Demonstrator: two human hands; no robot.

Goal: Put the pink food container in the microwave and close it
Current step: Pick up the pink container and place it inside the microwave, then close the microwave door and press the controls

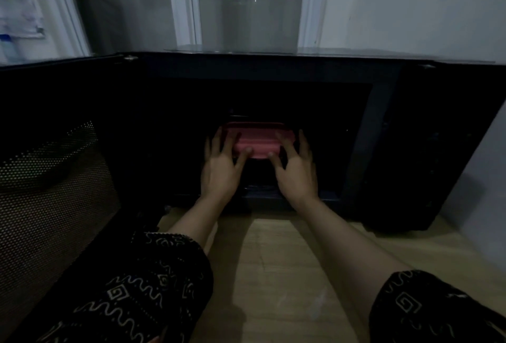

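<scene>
The pink food container [257, 143] is inside the dark cavity of the black microwave [383, 134], low and near the middle. My left hand [223, 167] reaches in with fingers spread over the container's left end and its thumb on the front face. My right hand [295, 170] mirrors it on the right end, thumb against the front face. The container's far side and its underside are lost in the dark. The microwave door [54, 178] stands swung out to the left, its perforated inner panel facing me.
The microwave stands on a light wooden counter [287, 274] against a white wall [410, 6]. A window [246, 3] lies behind it. The open door takes up the space left of my left arm. My patterned dark sleeves fill the lower corners.
</scene>
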